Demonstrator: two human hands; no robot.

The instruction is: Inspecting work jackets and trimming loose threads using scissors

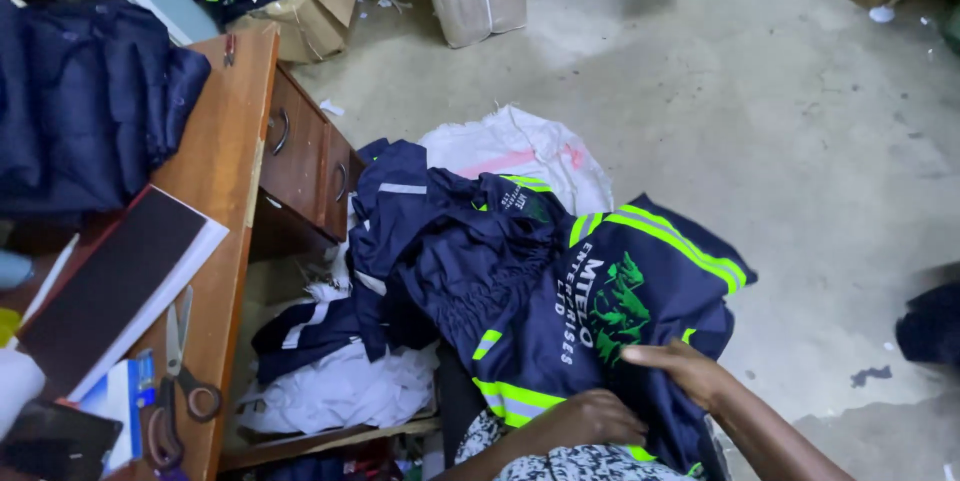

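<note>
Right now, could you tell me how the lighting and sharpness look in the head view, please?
Head view: soft even light on the concrete floor; desk side dimmer; navy garment reasonably sharp; both hands, left hand and right hand, slightly soft.

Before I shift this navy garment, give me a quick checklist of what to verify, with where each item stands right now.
1. Right hand on the navy garment: ok, pinching the fabric beside its green print.
2. Left hand on it: ok, pressing the lower edge.
3. Garment free of the pile: not ok, it overlaps other navy clothes.
4. Scissors away from the fabric: ok, on the wooden desk.
5. Floor clean: cannot tell.
</note>
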